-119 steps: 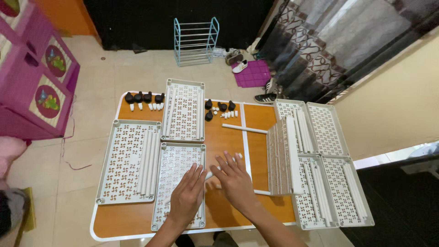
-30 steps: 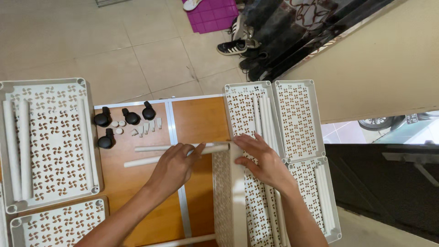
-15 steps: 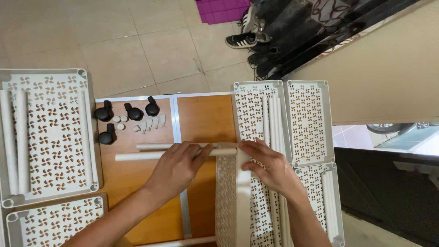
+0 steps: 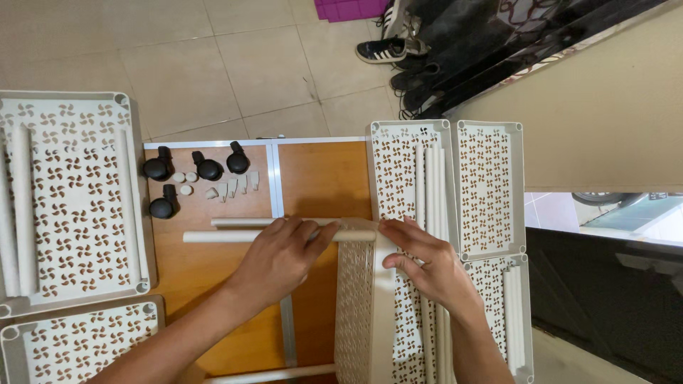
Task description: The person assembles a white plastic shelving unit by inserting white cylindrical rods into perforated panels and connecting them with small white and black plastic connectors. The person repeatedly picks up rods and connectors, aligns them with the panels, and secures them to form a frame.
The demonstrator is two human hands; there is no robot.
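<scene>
My left hand (image 4: 281,256) grips a long white tube (image 4: 213,236) that lies across the orange table (image 4: 324,178). My right hand (image 4: 427,263) holds the top edge of a cream perforated panel (image 4: 356,313) standing on its edge, right where the tube's end meets it. A second white tube (image 4: 238,222) lies just behind the first one.
Flat perforated panels lie at the right (image 4: 491,192) and left (image 4: 67,199), some with white tubes (image 4: 430,178) resting on them. Several black caster wheels (image 4: 206,169) and small white caps (image 4: 231,188) sit at the table's far side. Shoes (image 4: 388,48) stand on the tiled floor beyond.
Four seconds ago both hands rested flat on a lying panel. Since a second ago the view has moved closer, and both hands have closed on the tube and the upright panel's top.
</scene>
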